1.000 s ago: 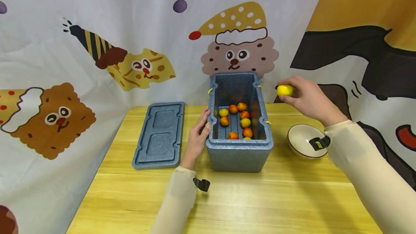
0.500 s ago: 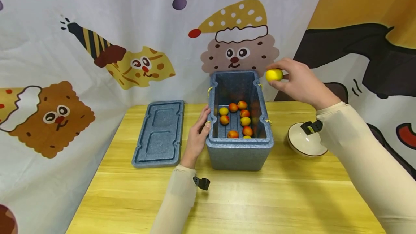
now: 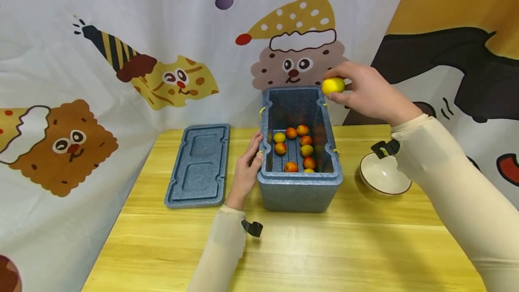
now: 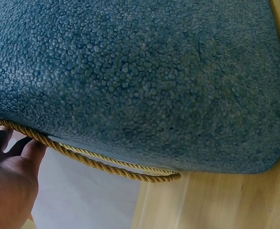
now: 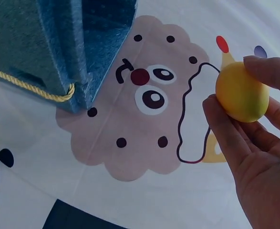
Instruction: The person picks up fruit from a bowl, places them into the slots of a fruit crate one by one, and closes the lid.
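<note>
My right hand (image 3: 366, 91) pinches a small yellow fruit (image 3: 333, 85) with a greenish side between thumb and fingertips. It is raised by the far right corner of a blue-grey foam box (image 3: 298, 197); the right wrist view shows the fruit (image 5: 242, 91) apart from the box. Several red-and-yellow fruits (image 3: 291, 166) lie on the box floor, and the near wall partly hides one. My left hand (image 3: 244, 172) rests along the box's left side, thumb near the rim. In the left wrist view its fingers are beside a yellow rope handle (image 4: 101, 165).
The box's flat lid (image 3: 198, 166) lies on the wooden table (image 3: 284, 256) to the left. At the right stands a white bowl (image 3: 383, 177) with a dark rim, below my right forearm. A cartoon-printed cloth (image 3: 170, 8) hangs behind the table.
My right hand has moved left and upward with the yellow fruit, from beside the box to its far right corner. The left hand stays against the box.
</note>
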`<act>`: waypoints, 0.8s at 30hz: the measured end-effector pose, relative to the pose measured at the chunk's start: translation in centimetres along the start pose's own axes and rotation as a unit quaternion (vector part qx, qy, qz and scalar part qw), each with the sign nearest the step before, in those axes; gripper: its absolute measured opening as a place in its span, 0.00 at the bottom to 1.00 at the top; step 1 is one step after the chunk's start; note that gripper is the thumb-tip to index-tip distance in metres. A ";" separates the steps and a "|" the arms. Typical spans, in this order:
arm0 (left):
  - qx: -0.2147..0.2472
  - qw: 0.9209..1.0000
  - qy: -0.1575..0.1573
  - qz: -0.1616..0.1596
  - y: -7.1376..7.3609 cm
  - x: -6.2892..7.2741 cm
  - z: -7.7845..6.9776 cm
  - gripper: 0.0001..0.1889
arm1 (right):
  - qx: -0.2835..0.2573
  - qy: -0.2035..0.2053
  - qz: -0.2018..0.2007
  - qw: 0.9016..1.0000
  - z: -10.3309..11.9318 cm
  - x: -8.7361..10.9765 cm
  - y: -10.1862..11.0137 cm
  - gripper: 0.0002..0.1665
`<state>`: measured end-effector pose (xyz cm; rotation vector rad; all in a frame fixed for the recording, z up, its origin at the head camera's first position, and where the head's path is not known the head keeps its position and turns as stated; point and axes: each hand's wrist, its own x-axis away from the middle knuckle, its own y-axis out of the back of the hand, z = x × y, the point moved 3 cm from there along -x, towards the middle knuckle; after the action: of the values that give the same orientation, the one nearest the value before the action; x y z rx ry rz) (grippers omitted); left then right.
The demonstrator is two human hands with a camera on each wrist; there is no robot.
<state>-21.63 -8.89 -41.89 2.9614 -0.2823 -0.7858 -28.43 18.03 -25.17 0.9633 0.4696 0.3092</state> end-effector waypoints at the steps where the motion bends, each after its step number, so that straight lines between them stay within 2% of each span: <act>1: 0.001 1.000 0.000 0.001 0.0 0.0 0.0 0.24 | -0.001 0.000 0.002 1.000 0.1 -0.1 0.0 0.22; 9: 0.005 1.000 -0.008 -0.004 0.0 0.0 0.2 0.25 | -0.009 -0.011 0.033 0.999 0.1 -1.7 -0.5 0.23; 14: -0.001 1.000 0.000 -0.004 0.0 -0.1 0.2 0.25 | -0.032 -0.015 0.056 0.998 0.1 -3.2 -1.0 0.25; 18: -0.002 1.000 -0.004 -0.003 0.0 -0.2 0.3 0.25 | -0.052 -0.020 0.077 0.995 -0.2 -4.6 -1.9 0.26; 19: -0.001 1.000 -0.009 -0.004 0.0 -0.1 0.8 0.25 | -0.053 -0.024 0.083 0.995 -0.3 -4.9 -2.2 0.26; 24: 0.009 1.000 -0.018 -0.003 -0.1 -0.1 1.1 0.24 | -0.043 -0.038 0.127 0.990 -1.2 -6.2 -3.9 0.24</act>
<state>-22.23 -8.79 -42.85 2.9697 -0.2833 -0.8416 -34.22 13.98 -27.54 0.9476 0.2623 0.5168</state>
